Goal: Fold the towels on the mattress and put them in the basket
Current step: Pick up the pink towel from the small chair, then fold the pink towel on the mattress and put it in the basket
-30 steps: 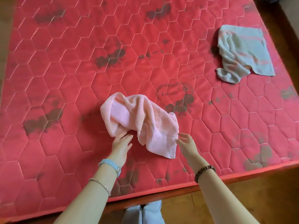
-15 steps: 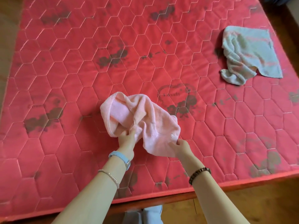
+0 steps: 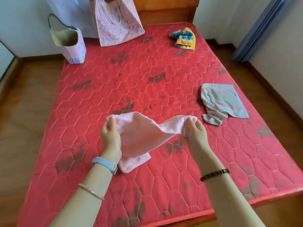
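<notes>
Pink towel [image 3: 141, 136] is held up over the near part of the red mattress [image 3: 147, 76]. The left hand [image 3: 109, 136] pinches one top corner and the right hand [image 3: 196, 131] pinches the other. The cloth sags between them. Farther off on the right, a grey-blue towel [image 3: 224, 102] lies crumpled. At the far end are a blue and yellow towel [image 3: 184, 38], a basket [image 3: 72, 45] on the left corner, and a big bag [image 3: 116, 22] beside it.

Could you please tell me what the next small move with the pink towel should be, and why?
The left hand and right hand each pinch an upper corner of the pink towel, which sags between them. So probably draw the hands apart to pull that edge taut before folding.
</notes>
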Tool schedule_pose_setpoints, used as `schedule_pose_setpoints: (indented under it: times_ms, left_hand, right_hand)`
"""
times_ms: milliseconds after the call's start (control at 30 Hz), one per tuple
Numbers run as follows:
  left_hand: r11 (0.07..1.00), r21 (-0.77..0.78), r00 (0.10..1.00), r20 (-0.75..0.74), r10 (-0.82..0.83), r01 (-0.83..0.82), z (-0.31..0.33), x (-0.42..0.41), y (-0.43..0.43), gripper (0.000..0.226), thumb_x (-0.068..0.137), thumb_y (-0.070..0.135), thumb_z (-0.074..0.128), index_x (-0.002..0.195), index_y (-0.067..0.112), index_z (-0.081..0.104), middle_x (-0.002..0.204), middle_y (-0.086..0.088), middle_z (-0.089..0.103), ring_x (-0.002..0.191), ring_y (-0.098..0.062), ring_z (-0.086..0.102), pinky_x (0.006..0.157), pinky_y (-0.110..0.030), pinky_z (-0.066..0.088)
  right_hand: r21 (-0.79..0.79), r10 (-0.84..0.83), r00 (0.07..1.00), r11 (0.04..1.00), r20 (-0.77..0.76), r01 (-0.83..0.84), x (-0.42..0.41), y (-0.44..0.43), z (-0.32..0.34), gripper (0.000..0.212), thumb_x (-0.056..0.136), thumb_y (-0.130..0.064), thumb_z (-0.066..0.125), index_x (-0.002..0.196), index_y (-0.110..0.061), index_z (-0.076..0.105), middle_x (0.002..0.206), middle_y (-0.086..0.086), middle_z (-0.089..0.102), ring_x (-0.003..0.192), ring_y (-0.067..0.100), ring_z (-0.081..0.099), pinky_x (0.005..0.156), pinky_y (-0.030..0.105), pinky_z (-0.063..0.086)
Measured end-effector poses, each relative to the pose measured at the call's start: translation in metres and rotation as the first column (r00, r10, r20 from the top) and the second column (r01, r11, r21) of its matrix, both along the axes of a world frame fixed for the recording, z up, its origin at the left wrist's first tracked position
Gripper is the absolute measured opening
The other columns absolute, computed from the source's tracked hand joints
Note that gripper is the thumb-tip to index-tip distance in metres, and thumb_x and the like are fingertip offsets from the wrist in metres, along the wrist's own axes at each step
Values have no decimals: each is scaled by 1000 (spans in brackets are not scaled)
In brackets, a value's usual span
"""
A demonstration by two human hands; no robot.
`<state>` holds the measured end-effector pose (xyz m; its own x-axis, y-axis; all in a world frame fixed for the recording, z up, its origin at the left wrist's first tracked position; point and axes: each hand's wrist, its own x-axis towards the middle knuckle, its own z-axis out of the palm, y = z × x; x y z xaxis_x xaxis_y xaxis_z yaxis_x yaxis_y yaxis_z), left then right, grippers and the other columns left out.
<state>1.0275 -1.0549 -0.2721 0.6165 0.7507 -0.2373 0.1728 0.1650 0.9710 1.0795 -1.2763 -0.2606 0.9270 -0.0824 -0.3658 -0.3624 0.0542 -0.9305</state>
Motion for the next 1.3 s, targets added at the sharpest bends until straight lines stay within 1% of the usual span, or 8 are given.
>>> schedule_pose_setpoints:
  times_ms: [133,233,467,567,667,867,1000,1300]
  left_hand:
    - [998,54,988,153,6,-14,88,6,21,26,103,37,47,81,26,57,90,8,60,81,-3,55,76,-18,46]
    - [996,94,969,247,-24,1,148,1,33,28,102,38,48,77,26,55,87,7,56,79,-1,54,72,-12,46]
    - [995,104,919,391,-40,-2,256,-26,54,28,84,57,57,79,31,69,104,-14,69,99,-24,64,98,-55,49]
    - [985,167,891,450,-49,-30,300,-51,50,36,92,48,55,98,17,73,109,-17,72,104,-24,68,92,-39,55]
    - [974,207,868,495,-26,-89,331,-74,49,29,99,32,53,83,22,75,87,-2,71,87,-16,62,72,-25,52]
    - [971,209,839,543,-19,-113,355,-113,48,34,96,26,55,62,24,58,72,5,57,73,-10,51,67,-27,43]
    - [978,188,851,525,-23,-90,359,-130,48,48,98,25,54,52,30,67,59,17,64,63,1,57,62,-15,47]
    - [985,79,918,379,112,-152,307,-112,53,29,96,24,57,67,26,61,70,13,58,65,1,53,60,-14,44]
  right_hand:
    - [78,-36,991,997,127,26,12,9,74,20,96,-25,48,94,-10,61,89,9,55,82,23,52,80,42,46]
    - [142,-63,983,989,174,38,13,16,126,19,99,-23,48,90,-10,58,93,8,54,87,23,51,83,40,45]
    - [188,-87,931,982,355,21,-3,27,244,17,95,-29,52,81,-21,57,81,3,52,79,19,50,76,40,44]
    - [188,-148,882,980,447,69,-17,23,288,17,95,-25,51,80,-20,57,74,-1,51,72,13,49,69,32,42]
    - [232,-193,839,969,508,82,-35,17,322,16,92,-24,52,79,-22,60,77,-2,54,76,12,52,71,29,43]
    - [199,-186,833,976,521,93,-72,10,345,12,89,-29,52,82,-20,55,82,0,49,81,14,48,75,32,42]
    - [200,-158,853,978,497,64,-88,10,345,14,89,-30,51,78,-22,53,81,-1,47,80,15,47,74,31,42]
    - [100,-115,928,991,354,84,-72,25,302,13,94,-14,47,81,-15,50,63,-4,42,56,8,39,55,22,36]
